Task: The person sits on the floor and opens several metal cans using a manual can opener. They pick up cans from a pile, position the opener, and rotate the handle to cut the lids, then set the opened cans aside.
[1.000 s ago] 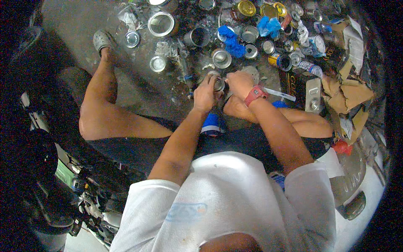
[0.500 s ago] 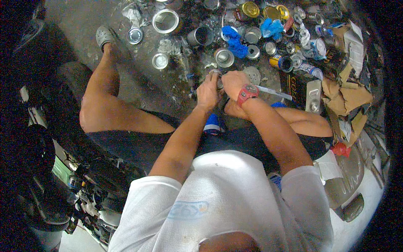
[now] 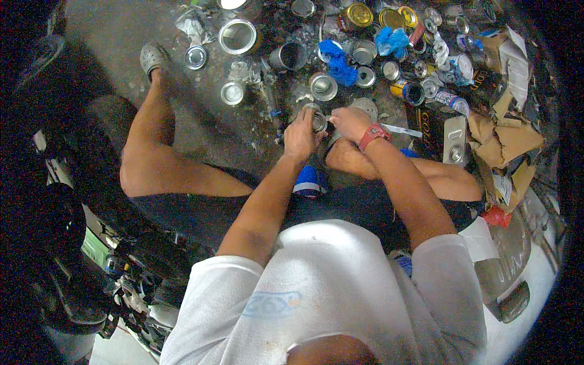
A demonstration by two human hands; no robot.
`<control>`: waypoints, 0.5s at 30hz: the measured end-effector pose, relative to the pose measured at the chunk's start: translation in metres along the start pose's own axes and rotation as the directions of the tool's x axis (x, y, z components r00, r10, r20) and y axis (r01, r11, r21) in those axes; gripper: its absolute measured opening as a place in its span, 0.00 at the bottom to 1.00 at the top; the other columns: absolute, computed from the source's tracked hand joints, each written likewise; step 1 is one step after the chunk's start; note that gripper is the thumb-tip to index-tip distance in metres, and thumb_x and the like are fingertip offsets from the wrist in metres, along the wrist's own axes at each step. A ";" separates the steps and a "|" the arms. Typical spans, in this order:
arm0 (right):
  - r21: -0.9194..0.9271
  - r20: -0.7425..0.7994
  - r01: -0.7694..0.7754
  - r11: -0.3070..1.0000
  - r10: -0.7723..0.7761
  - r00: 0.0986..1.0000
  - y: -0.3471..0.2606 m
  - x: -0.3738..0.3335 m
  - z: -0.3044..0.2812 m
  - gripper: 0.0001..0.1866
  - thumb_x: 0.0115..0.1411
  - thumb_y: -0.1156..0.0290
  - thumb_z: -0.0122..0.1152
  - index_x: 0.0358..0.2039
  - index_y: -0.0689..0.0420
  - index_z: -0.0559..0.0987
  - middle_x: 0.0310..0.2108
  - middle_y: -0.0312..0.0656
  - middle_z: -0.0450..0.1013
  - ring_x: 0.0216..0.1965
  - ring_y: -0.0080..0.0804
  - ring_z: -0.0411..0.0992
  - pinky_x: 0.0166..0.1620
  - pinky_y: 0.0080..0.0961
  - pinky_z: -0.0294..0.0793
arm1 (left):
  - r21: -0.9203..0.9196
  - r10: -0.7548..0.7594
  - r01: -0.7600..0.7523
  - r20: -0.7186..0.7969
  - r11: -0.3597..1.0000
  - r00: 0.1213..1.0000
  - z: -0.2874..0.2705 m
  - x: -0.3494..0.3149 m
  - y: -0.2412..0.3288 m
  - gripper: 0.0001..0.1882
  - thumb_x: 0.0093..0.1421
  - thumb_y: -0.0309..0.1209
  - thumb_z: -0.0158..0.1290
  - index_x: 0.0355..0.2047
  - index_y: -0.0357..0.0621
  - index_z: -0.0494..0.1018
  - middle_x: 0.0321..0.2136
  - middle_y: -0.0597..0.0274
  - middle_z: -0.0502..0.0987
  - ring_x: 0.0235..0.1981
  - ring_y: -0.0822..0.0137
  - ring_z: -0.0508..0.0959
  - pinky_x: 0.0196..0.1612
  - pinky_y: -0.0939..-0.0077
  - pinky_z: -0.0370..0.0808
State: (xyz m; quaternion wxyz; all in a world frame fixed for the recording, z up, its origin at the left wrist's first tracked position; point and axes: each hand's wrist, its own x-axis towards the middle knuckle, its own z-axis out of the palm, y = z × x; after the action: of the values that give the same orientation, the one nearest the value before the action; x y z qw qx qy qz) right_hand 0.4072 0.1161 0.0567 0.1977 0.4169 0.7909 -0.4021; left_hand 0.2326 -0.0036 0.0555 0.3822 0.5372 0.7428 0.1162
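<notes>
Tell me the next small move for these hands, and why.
I would probably ease the right hand slowly toward the rim of the small can. The left hand holds the can, and the right hand is just beside it; whether the two touch is hard to tell, so a slow move seems safest.

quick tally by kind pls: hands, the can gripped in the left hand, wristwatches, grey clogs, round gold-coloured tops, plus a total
Hands (left hand, right hand): 2
Gripped can: 1
Red wristwatch: 1
Grey clogs: 2
Gold-coloured tops: 3
Total: 9
</notes>
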 end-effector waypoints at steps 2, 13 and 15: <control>-0.214 0.054 -0.027 0.976 0.040 0.998 -0.035 -0.001 -0.018 0.14 0.68 0.60 0.60 0.39 0.54 0.88 0.40 0.53 0.85 0.44 0.57 0.84 0.47 0.54 0.83 | -0.013 0.042 -0.042 -0.052 0.999 0.998 0.003 0.000 -0.003 0.49 0.54 0.45 0.73 0.72 0.48 0.64 0.59 0.40 0.79 0.46 0.36 0.85 0.50 0.42 0.82; -0.032 0.074 0.016 0.999 -0.014 0.997 0.003 0.004 -0.002 0.14 0.68 0.56 0.61 0.35 0.52 0.85 0.37 0.50 0.83 0.42 0.59 0.82 0.46 0.59 0.78 | -0.042 -0.020 0.022 0.046 0.999 0.999 -0.012 0.000 0.016 0.43 0.53 0.36 0.74 0.66 0.47 0.65 0.62 0.45 0.75 0.55 0.39 0.81 0.52 0.48 0.82; 0.098 0.015 0.055 0.994 -0.057 0.998 0.016 -0.001 0.008 0.14 0.69 0.55 0.60 0.36 0.51 0.85 0.38 0.51 0.83 0.42 0.58 0.82 0.46 0.58 0.79 | -0.041 -0.004 0.006 0.065 0.999 0.998 -0.016 -0.001 0.016 0.41 0.54 0.33 0.72 0.67 0.49 0.66 0.64 0.47 0.74 0.58 0.41 0.80 0.52 0.48 0.82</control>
State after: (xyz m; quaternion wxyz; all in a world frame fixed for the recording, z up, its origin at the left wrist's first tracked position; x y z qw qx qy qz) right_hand 0.4209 0.1144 0.0451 0.1728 0.4002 0.7799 -0.4492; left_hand 0.2333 0.0059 0.0762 0.4174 0.5309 0.7288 0.1129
